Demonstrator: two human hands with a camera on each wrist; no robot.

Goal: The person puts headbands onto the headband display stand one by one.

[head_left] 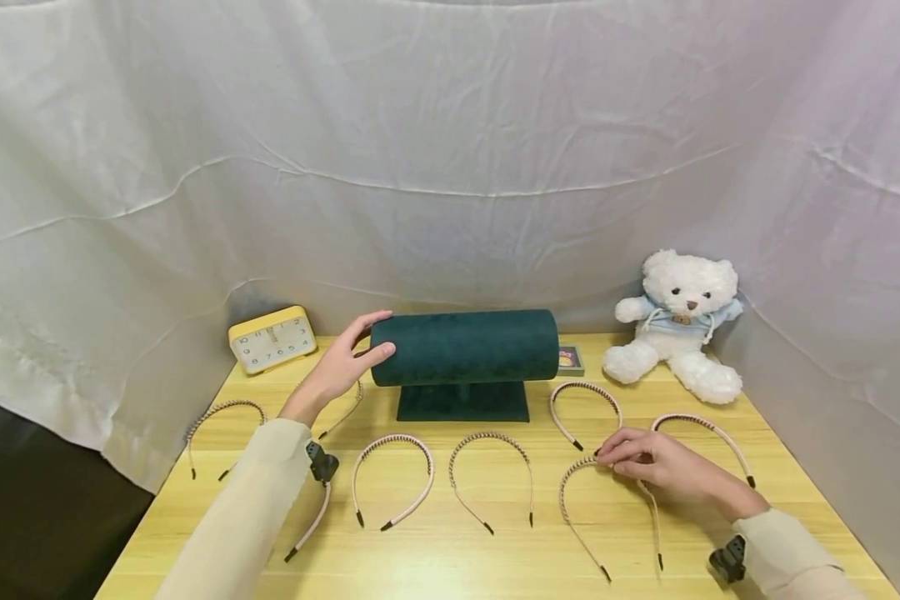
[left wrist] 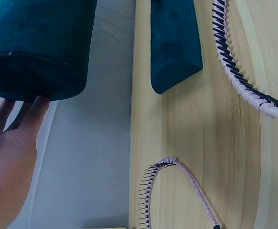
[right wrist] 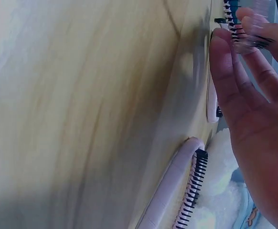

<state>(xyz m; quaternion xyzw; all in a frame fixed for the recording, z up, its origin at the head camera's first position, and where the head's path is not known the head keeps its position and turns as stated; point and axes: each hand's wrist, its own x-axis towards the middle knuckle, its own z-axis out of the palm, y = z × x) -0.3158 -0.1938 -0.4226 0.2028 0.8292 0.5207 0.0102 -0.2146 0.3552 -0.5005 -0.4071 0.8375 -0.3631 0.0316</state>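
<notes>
A dark green velvet roll stand stands at the back middle on a flat base. My left hand holds its left end, thumb on the front and fingers near the top edge. In the left wrist view, the fingertips meet the roll's round end. At the front right, my right hand pinches the top of a thin headband between thumb and fingers. This pale pink headband has dark teeth along its inside, and its two dark tips point toward me.
Several similar headbands lie about the wooden table, including a front-middle one, one beside it and one at right. A yellow clock stands back left, a white teddy bear back right, and a small framed box behind the roll.
</notes>
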